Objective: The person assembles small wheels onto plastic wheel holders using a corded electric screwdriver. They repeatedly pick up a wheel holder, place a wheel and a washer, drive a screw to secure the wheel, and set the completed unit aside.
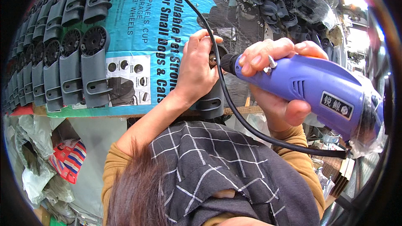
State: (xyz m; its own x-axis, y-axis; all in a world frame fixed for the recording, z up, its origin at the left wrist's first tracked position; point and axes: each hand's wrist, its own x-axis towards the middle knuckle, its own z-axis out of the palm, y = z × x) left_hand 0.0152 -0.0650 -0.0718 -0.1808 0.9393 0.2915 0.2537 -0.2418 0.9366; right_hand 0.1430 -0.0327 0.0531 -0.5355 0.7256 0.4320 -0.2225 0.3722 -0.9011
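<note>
So you've got a chunky purple electric screwdriver [307, 81] in your right hand [264, 53], smooth plastic shell with slotted vents and a ribbed black collar up front. That grip is snug around the body, and you've got shiny threaded screws [272, 62] tucked at the fingers too.

Your left hand [196, 73] is curled over the upper end of a matte gray plastic part [211, 100], the long rounded housing kind. Its lower end pokes out just below that grip. The screwdriver's nose points left at the part, but I can't tell if the bit is seated. Left wrist looks fairly straight, forearm slanting up from below; right fingers wrap over the top with the thumb underneath. A rubbery black cable [234, 111] loops across between your hands.

Under it all is glossy blue printed cardboard [121, 44]. Left of your grip, matching gray housings [70, 77] with round ends stand in neat rows; beyond your right hand there's a heap of black plastic pieces [278, 6] beside crinkly clear plastic [319, 2].
</note>
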